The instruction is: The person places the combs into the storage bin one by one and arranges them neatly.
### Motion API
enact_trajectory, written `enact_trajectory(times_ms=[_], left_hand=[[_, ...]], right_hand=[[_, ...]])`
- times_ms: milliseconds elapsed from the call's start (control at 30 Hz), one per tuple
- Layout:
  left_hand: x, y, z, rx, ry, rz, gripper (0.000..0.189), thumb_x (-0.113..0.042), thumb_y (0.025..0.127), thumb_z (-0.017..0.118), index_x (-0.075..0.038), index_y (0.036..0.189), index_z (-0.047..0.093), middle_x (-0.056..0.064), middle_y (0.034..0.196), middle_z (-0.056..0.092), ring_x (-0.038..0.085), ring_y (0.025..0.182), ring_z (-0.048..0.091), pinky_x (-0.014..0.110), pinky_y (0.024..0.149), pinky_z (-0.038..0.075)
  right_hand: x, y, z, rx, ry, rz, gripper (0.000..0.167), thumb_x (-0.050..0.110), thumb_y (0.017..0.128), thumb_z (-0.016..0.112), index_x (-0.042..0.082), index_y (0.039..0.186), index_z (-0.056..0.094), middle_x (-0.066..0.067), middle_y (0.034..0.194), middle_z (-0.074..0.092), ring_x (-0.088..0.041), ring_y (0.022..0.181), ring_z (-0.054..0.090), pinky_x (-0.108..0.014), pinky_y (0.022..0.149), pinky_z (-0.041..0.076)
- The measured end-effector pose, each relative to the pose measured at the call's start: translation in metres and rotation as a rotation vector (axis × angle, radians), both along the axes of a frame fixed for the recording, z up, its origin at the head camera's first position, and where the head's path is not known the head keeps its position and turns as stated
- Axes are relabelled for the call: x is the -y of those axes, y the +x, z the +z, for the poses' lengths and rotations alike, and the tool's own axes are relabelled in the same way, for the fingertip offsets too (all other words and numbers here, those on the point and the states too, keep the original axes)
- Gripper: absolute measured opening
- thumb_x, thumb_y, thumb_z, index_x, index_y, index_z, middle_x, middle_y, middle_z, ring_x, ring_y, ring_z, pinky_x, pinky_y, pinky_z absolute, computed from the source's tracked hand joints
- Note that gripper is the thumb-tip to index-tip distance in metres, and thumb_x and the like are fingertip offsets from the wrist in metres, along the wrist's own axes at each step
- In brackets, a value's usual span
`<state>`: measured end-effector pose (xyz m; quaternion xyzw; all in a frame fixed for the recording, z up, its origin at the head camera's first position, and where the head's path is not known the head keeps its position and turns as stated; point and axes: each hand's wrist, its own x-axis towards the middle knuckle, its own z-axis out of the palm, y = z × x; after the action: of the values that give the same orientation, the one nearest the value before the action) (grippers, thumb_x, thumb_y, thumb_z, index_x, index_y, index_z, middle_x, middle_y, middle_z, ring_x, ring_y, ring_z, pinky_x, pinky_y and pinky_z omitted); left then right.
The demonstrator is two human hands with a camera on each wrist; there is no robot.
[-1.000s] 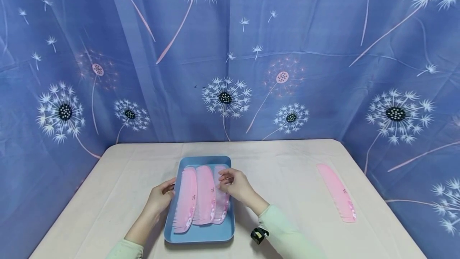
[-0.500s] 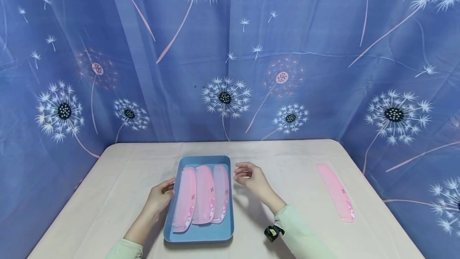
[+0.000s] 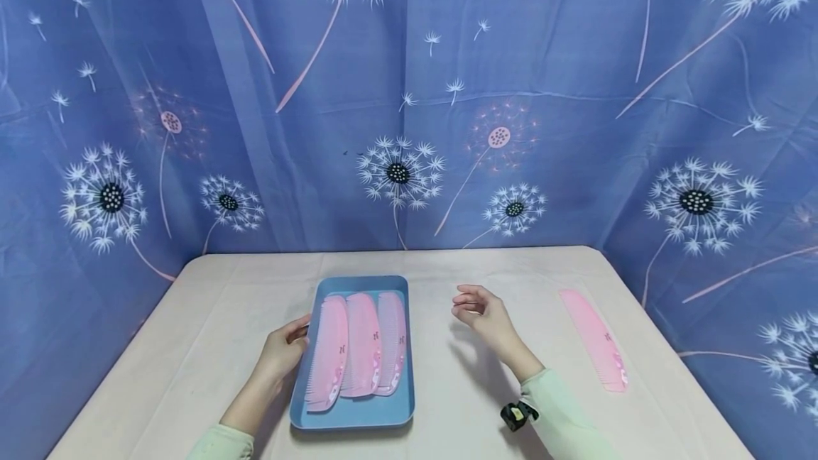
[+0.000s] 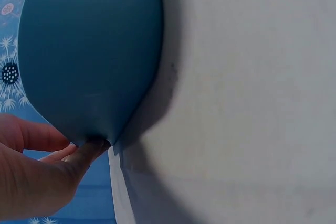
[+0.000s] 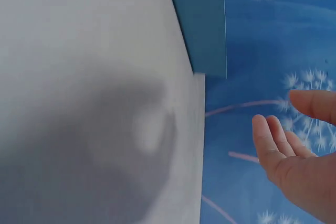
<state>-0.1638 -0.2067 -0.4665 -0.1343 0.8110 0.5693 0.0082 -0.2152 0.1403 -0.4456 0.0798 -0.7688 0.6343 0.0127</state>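
Note:
A blue tray [image 3: 351, 417] lies on the table with several-toothed pink combs in it: a left comb [image 3: 328, 353], a middle comb [image 3: 363, 345] and a paler right comb [image 3: 393, 343]. The middle and right combs lie close together. My left hand [image 3: 282, 351] grips the tray's left side with curled fingers; in the left wrist view the fingertips meet the outer wall of the tray [image 4: 94, 61]. My right hand [image 3: 487, 316], fingers loosely bent and holding nothing, hovers over the table between the tray and a fourth pink comb [image 3: 596, 341], which lies alone at the right.
A pale cloth covers the table [image 3: 255, 289]. Behind it and at both sides hangs a blue curtain [image 3: 332, 183] printed with dandelions. A small black device [image 3: 516, 415] is strapped at the right wrist.
My right hand has let go of the right comb in the tray and moved off to the right, toward the lone comb. The left hand stays at the tray.

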Motion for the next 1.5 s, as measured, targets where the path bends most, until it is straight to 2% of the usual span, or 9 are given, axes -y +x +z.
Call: enact_trajectory(times_ms=[133,400,600,1067,1133,1233,1333,1500], left_hand=[[0.001,0.0,0.0,0.001,0.005,0.002,0.05,0.007,0.09,0.043,0.007,0.14,0.042,0.032,0.133,0.048,0.044,0.125,0.046,0.051,0.104,0.04],[0.003,0.002,-0.001,0.006,0.022,-0.002,0.05,0.007,0.089,0.043,0.007,0.14,0.042,0.032,0.135,0.047,0.044,0.126,0.044,0.051,0.105,0.04],[0.004,0.002,0.0,-0.007,0.02,-0.013,0.049,0.007,0.09,0.043,0.008,0.14,0.041,0.032,0.134,0.047,0.044,0.125,0.045,0.051,0.105,0.04],[0.004,0.0,-0.002,0.007,0.02,-0.008,0.051,0.006,0.089,0.043,0.006,0.14,0.041,0.032,0.135,0.047,0.044,0.126,0.044,0.051,0.105,0.04],[0.004,0.0,-0.001,0.008,0.021,-0.011,0.051,0.006,0.09,0.043,0.007,0.14,0.041,0.032,0.136,0.047,0.044,0.126,0.044,0.051,0.105,0.039],[0.004,0.0,-0.001,0.007,0.023,-0.012,0.05,0.006,0.09,0.043,0.006,0.14,0.041,0.031,0.136,0.047,0.044,0.126,0.044,0.051,0.105,0.039],[0.004,0.0,-0.002,0.009,0.025,-0.008,0.05,0.006,0.09,0.043,0.006,0.14,0.042,0.031,0.135,0.047,0.044,0.126,0.045,0.051,0.105,0.04],[0.003,0.0,-0.001,0.014,0.019,-0.005,0.05,0.006,0.09,0.043,0.006,0.14,0.042,0.031,0.135,0.047,0.043,0.126,0.045,0.051,0.105,0.04]], right_hand=[[-0.017,-0.001,-0.001,0.005,0.012,-0.022,0.044,-0.005,0.084,0.067,-0.007,0.126,0.053,-0.026,0.112,0.062,-0.03,0.101,0.063,-0.016,0.081,0.052],[-0.049,0.0,-0.001,-0.012,0.013,-0.085,0.045,-0.006,0.086,0.064,-0.01,0.128,0.05,-0.03,0.114,0.059,-0.007,0.091,0.062,-0.016,0.082,0.053],[-0.066,0.001,-0.002,-0.057,0.046,-0.123,0.043,-0.005,0.086,0.065,-0.012,0.126,0.05,-0.031,0.113,0.06,-0.002,0.088,0.062,-0.013,0.08,0.052],[-0.112,0.002,-0.015,-0.053,0.103,-0.206,0.046,-0.004,0.087,0.064,-0.013,0.129,0.047,-0.032,0.117,0.058,0.006,0.088,0.059,-0.009,0.079,0.05],[-0.12,0.003,-0.016,-0.061,0.117,-0.216,0.046,-0.003,0.087,0.065,-0.013,0.128,0.047,-0.024,0.113,0.062,0.007,0.088,0.059,-0.009,0.078,0.05],[-0.132,0.005,-0.017,-0.074,0.113,-0.228,0.046,-0.003,0.087,0.065,-0.013,0.128,0.046,0.002,0.102,0.066,0.006,0.088,0.06,-0.009,0.077,0.05],[-0.144,0.007,-0.017,-0.083,0.101,-0.235,0.047,-0.003,0.087,0.065,-0.014,0.128,0.045,0.025,0.093,0.059,0.007,0.088,0.06,-0.008,0.077,0.05],[-0.165,0.009,-0.017,-0.076,0.141,-0.253,0.052,0.0,0.088,0.065,-0.015,0.131,0.042,0.033,0.092,0.055,0.011,0.089,0.057,-0.007,0.075,0.049]])
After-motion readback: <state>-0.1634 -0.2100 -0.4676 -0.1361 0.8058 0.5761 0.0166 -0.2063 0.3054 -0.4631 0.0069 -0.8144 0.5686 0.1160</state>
